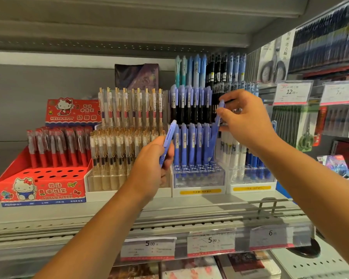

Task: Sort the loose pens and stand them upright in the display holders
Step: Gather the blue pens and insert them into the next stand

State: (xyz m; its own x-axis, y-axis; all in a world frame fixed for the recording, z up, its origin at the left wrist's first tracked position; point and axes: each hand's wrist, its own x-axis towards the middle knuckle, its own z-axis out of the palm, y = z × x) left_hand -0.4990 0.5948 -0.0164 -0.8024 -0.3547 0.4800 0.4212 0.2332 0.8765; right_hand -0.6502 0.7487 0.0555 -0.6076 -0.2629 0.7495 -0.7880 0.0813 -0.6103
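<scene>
My left hand (pixel 152 166) grips a periwinkle-blue pen (pixel 168 140), tilted, just left of the clear tiered holder (pixel 197 178). That holder carries rows of matching blue pens standing upright, with several open holes in its front row. My right hand (pixel 243 119) pinches another blue pen (pixel 218 119) near its top. This pen leans with its tip down among the holder's front holes on the right side. Whether the tip sits inside a hole is hidden by the other pens.
A red Hello Kitty box (pixel 40 188) of red pens stands at the left, and a white holder of gold-clip pens (pixel 127 141) is beside it. White and dark-blue pens (pixel 248 158) fill the holder to the right. Price tags (pixel 210 243) line the shelf edge; packaged goods hang at right.
</scene>
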